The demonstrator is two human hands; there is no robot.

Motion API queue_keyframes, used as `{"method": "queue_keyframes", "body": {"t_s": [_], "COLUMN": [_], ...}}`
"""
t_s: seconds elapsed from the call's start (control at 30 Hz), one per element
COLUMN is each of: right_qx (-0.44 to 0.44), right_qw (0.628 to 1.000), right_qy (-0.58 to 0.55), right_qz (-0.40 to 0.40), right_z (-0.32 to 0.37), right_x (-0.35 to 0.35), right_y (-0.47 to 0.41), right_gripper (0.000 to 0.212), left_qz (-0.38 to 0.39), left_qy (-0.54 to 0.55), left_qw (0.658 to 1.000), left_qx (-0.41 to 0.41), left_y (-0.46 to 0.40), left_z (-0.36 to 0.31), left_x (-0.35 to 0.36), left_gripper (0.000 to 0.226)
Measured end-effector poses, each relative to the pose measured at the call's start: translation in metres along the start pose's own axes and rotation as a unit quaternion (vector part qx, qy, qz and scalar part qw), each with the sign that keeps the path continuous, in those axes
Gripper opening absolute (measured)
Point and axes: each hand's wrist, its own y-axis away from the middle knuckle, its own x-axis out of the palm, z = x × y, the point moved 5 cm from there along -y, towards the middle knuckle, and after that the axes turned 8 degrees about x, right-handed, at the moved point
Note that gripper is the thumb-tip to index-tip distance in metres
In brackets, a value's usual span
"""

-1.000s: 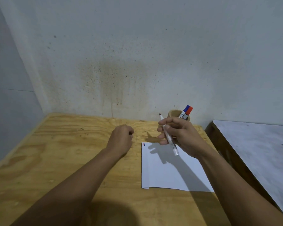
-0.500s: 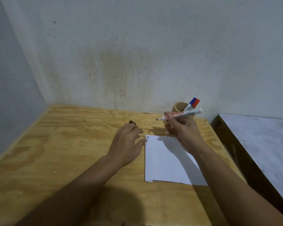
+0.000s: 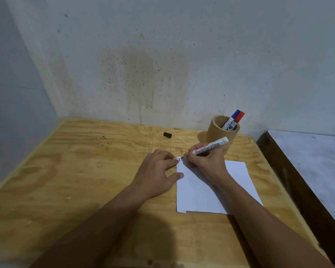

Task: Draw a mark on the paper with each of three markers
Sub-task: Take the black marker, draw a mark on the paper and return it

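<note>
- Right hand [image 3: 205, 161] grips an uncapped white board marker [image 3: 209, 147], its tip on the white paper sheet's [image 3: 211, 190] far-left corner, beside small red and blue marks [image 3: 179, 159].
- Left hand [image 3: 159, 171] lies flat, fingers pinning the paper's left edge to the plywood surface [image 3: 85, 171].
- Black cap [image 3: 167, 135] lies apart; the cardboard cup [image 3: 219, 134] holds blue-capped and red-capped markers [image 3: 234, 120].

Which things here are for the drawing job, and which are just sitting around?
For the job: paper, marker held in the right hand, two capped markers in the cup, black cap, left hand on the paper's edge.

Just around: grey side table, stained wall.
</note>
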Motion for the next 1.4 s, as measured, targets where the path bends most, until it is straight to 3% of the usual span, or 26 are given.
{"method": "queue_keyframes", "body": {"t_s": [0.47,1.4], "right_qx": [-0.025,-0.031], "right_qw": [0.998,0.999], "right_qy": [0.050,0.035], "right_qz": [-0.014,0.002], "right_z": [-0.010,-0.012], "right_x": [-0.004,-0.002], "right_y": [-0.007,-0.008], "right_gripper": [0.013,0.013], "left_qz": [-0.004,-0.003], "left_qy": [0.005,-0.008], "left_qw": [1.000,1.000], "left_qx": [-0.011,-0.008], "left_y": [0.000,-0.002], "left_z": [0.001,0.002], "left_x": [0.000,0.001], "left_gripper": [0.046,0.047]}}
